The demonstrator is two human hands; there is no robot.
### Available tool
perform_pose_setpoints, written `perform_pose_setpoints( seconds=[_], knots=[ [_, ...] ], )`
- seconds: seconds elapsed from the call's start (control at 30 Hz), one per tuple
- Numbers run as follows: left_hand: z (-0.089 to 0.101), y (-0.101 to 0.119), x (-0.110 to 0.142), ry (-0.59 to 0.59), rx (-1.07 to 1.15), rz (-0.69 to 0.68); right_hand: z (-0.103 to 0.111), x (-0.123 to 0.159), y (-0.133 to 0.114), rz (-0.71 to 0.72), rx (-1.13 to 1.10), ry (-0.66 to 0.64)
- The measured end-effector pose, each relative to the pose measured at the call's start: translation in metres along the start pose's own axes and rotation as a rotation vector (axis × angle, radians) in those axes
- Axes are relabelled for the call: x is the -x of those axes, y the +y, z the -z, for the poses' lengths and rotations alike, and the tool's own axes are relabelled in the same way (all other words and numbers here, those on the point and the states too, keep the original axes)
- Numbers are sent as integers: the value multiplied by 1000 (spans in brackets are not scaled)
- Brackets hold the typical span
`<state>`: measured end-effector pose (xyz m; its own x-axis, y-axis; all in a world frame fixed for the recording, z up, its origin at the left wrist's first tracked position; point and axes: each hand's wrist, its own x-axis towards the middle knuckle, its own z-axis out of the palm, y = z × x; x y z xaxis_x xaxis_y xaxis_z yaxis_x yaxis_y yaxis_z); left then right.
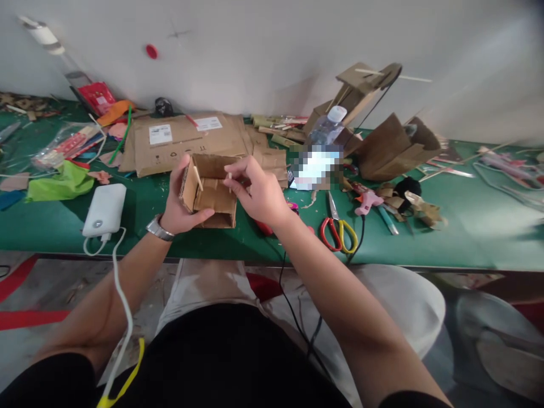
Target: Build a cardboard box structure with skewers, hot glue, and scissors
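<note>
A small open cardboard box (212, 198) is held above the front part of the green table, its inside facing me. My left hand (185, 201) is closed round its left side and lower edge, thumb along the front. Inside, near the left wall, a short pale wooden stick (198, 178) stands at a slant. My right hand (259, 190) pinches a second short wooden stick (230, 181) between thumb and fingertips at the box's right side. Whether that stick touches the cardboard I cannot tell.
Scissors (338, 229) with red and yellow handles and a pink glue gun (369, 202) lie to the right. A lit phone (317, 168) rests before a plastic bottle (329, 129). A white power bank (105, 209) with a cable sits left. Flattened cardboard (187, 144) lies behind.
</note>
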<state>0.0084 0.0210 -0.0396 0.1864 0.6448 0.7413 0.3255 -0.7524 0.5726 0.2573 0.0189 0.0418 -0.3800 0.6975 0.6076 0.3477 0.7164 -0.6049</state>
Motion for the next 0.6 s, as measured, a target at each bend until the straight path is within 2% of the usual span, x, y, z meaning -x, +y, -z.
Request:
perform_pose_setpoints(
  seconds=[0.17,0.33,0.4,0.47,0.53,0.6],
  knots=[
    [-4,5,8,-13,-104,41,0,6,-5,-30,38,-4],
    [-5,1,7,-3,-13,-28,3,3,-5,-62,7,-45],
    [-5,0,7,10,23,-57,1,8,0,-84,-49,-14],
    [-6,-1,7,29,46,-64,-5,20,8,-196,-115,79],
    [-7,-2,8,47,64,-46,-16,35,18,-407,-189,169],
    [-8,-3,8,59,79,-31,-30,51,26,-564,-280,173]
  ],
)
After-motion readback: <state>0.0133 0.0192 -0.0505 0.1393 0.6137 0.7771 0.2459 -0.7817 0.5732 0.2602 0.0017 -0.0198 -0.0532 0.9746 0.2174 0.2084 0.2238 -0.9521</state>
